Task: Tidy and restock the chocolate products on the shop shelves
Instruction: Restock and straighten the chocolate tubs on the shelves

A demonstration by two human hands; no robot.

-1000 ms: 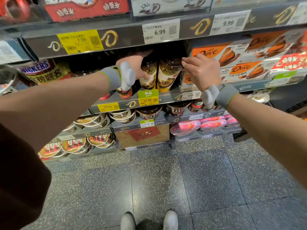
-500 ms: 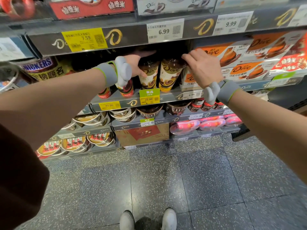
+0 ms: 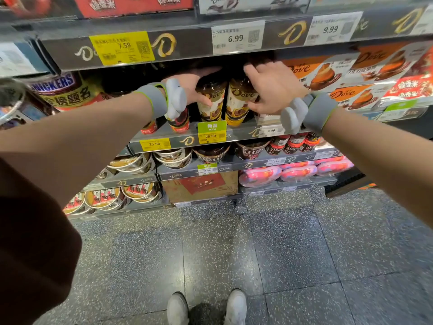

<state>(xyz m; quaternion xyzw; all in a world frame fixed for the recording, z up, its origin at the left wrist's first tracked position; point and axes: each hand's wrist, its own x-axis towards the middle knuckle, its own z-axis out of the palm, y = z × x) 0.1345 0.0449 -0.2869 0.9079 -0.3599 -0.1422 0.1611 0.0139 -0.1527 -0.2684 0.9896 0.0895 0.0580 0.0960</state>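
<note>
Two tall Dove chocolate cups stand side by side on the middle shelf [image 3: 243, 134]. My left hand [image 3: 193, 87] grips the left Dove cup [image 3: 210, 102], fingers over its dark lid and thumb on its front. My right hand [image 3: 273, 90] holds the right Dove cup [image 3: 237, 102], fingers reaching across its lid and thumb against its side. The cups' tops sit in shadow under the upper shelf. Both wrists wear grey bands.
Orange Dove boxes [image 3: 328, 73] lie right of the cups, and a Snickers tub [image 3: 61, 90] sits at the left. Red-capped small bottles [image 3: 180, 123] stand under my left wrist. Lower shelves hold M&M's tubs [image 3: 250, 150], round tins [image 3: 140, 193] and pink packs [image 3: 297, 172]. Speckled floor lies below.
My right hand has slid left from the box edge onto the right cup. My left hand has closed further over the left cup's lid. The view has shifted slightly.
</note>
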